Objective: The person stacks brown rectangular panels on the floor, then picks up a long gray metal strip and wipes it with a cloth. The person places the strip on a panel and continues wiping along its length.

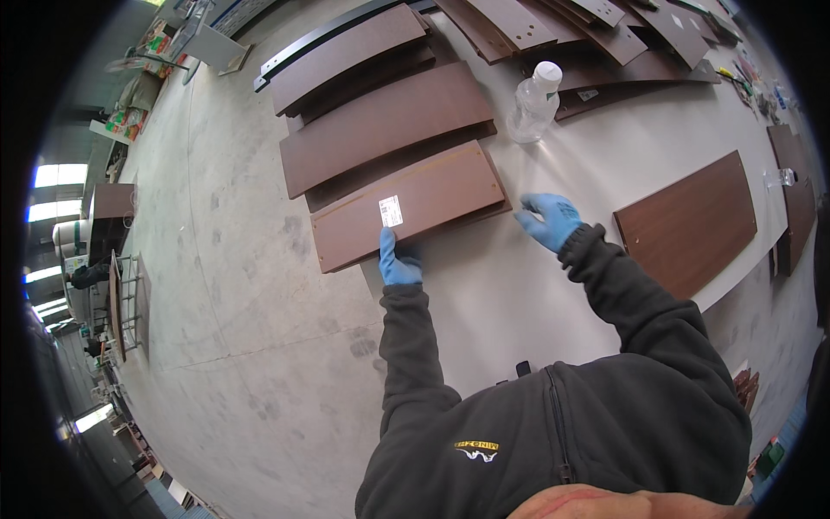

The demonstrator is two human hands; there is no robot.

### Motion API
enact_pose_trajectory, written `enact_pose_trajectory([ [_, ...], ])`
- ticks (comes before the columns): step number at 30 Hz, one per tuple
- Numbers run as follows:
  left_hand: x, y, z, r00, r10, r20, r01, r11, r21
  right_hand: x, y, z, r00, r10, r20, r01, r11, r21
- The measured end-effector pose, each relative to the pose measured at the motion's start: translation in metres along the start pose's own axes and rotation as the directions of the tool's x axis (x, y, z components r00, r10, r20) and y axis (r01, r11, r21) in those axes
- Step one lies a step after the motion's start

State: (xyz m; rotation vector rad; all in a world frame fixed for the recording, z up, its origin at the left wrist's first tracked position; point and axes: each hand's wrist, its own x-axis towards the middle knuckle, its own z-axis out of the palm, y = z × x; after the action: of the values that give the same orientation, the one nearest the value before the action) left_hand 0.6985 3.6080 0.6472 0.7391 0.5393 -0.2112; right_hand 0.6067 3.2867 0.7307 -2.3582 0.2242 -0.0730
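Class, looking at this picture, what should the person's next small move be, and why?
Probably bring the right hand to the right end of the labelled brown board. The left hand touches its near side, one digit just below the white label, while the right appears empty, close beyond that end.

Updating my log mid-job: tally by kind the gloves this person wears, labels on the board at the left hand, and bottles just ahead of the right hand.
Blue gloves: 2
White label: 1
Clear bottle: 1
Total: 4
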Motion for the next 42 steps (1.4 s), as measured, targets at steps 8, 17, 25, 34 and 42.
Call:
enact_pose_trajectory([
  [8,0.025,-0.003,0.013,0.989,-0.118,-0.090,0.130,0.980,0.150,0.118,-0.026,0.037,0.925,-0.341,-0.169,0.265,0.896,-0.357],
  [17,-0.015,0.031,0.014,0.939,-0.341,-0.050,0.298,0.731,0.614,0.231,-0.058,0.083,0.945,-0.263,0.196,0.321,0.620,-0.716],
  [25,-0.039,-0.033,0.041,0.968,-0.140,-0.207,0.218,0.876,0.429,0.270,-0.069,0.097,0.918,-0.103,0.383,0.377,0.526,-0.762],
  [34,-0.029,-0.027,0.031,0.961,-0.256,-0.108,0.278,0.899,0.339,0.282,-0.074,0.105,0.869,-0.330,0.369,0.469,0.310,-0.827],
  [42,-0.027,-0.040,0.029,0.966,-0.166,-0.198,0.236,0.881,0.411,0.253,-0.215,0.018,0.784,-0.420,0.458,0.620,0.493,-0.610],
])
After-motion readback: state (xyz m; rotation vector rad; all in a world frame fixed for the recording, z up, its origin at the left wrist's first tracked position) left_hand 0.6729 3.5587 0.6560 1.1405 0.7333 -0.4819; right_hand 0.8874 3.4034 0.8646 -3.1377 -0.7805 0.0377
